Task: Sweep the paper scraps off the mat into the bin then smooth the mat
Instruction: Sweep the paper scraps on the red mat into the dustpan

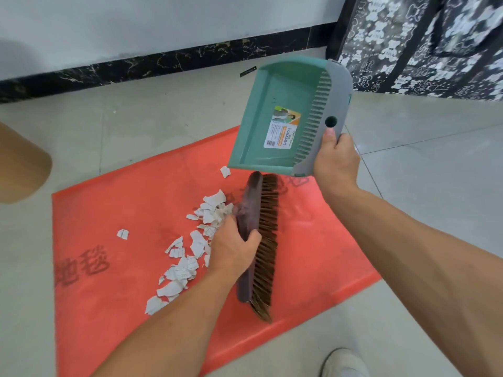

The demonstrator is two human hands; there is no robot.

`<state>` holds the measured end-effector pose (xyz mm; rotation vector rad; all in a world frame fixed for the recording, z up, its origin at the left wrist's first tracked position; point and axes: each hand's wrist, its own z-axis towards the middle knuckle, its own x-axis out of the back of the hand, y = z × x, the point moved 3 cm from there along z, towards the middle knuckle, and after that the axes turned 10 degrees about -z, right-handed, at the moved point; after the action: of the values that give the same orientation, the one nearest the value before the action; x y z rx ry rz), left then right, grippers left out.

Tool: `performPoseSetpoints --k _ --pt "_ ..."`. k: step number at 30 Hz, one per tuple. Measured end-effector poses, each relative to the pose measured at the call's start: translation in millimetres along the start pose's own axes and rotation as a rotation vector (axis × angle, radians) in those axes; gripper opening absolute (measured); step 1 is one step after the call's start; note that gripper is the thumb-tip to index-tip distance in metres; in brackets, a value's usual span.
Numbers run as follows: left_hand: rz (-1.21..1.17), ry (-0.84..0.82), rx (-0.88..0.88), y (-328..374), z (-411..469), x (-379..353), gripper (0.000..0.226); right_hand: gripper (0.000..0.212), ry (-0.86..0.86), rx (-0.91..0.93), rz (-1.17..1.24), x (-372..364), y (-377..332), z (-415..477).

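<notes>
Two hands are busy here. The left hand (234,247) is closed around the purple back of a brush (257,240), whose brown bristles point right and whose length runs from near to far across the mat (114,295). The right hand (335,159) grips the grey rear edge of a green dustpan (275,104), thumb pressed just below a round hole in that edge; the dustpan is lifted and tilted, its open mouth facing far and left, with a printed label inside it. Just left of the brush, a loose heap of torn lined paper scraps (187,257) lies on the mat, running from near left up toward the brush's far end, with one scrap (123,234) apart to the left and another (225,171) by the dustpan's near corner. The mat is red, with dark printed characters, and lies flat on a pale tiled floor (422,186). A brown rounded object (21,167) sits at the left edge, and a black patterned bag (424,42) stands far right against the wall (136,28).
</notes>
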<state>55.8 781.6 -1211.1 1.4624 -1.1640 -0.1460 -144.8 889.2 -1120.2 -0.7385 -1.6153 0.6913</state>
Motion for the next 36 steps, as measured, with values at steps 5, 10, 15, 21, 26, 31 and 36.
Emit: performPoseSetpoints --k 5,10,15,21,26,31,36 --pt "0.070 -0.034 0.070 -5.5 7.3 -14.6 0.026 0.034 -0.017 0.013 -0.021 -4.8 2.7 0.0" --pt "0.134 0.142 0.138 -15.0 25.1 24.0 0.023 0.035 -0.022 -0.026 -0.019 -6.8 17.4 1.5" --pt "-0.010 0.302 0.098 -12.6 40.1 43.9 0.018 0.038 0.005 -0.123 0.014 -4.1 33.0 6.1" --pt "-0.186 0.464 0.095 6.5 76.4 70.1 0.015 0.037 -0.034 -0.146 -0.093 9.5 56.7 15.5" --pt "-0.046 0.499 -0.079 37.2 123.2 109.2 0.024 0.040 -0.109 -0.119 -0.231 3.5 79.1 8.4" --pt "0.387 0.328 -0.268 41.3 167.1 118.8 0.029 0.042 -0.160 -0.097 -0.343 -3.0 91.3 1.6" --pt "0.733 0.062 -0.359 10.1 182.0 95.1 0.035 0.047 -0.191 -0.133 -0.387 -7.3 99.6 -0.4"
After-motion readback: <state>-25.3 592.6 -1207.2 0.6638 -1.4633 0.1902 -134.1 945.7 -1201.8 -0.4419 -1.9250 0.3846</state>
